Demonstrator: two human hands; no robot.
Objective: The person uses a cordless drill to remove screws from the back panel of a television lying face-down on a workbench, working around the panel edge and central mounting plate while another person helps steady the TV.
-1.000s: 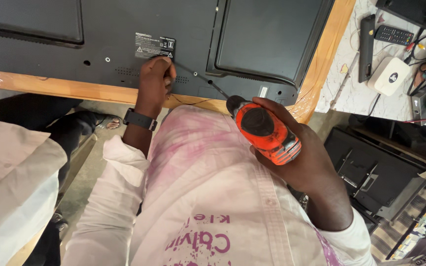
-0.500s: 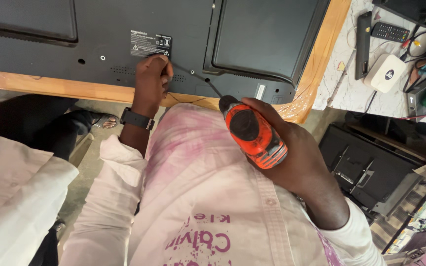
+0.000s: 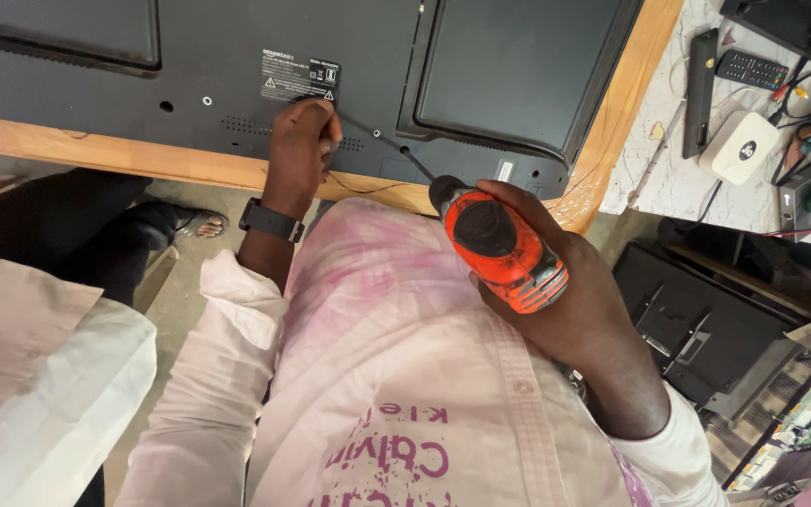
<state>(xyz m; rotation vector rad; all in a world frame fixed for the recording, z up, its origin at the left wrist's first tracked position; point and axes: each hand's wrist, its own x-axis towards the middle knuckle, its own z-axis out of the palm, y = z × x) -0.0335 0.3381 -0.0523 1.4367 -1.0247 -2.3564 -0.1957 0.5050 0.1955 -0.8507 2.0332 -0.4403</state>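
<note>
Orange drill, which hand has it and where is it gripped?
The right hand grips the orange drill around its handle; the left hand pinches its long bit near the tip.

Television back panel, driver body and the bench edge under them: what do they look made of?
Back panel: apparently matte black moulded plastic, with vent holes. Driver: glossy orange plastic with dark, possibly rubbery trim; its long bit looks like metal. Bench edge: probably wood, light brown and smooth.
</note>
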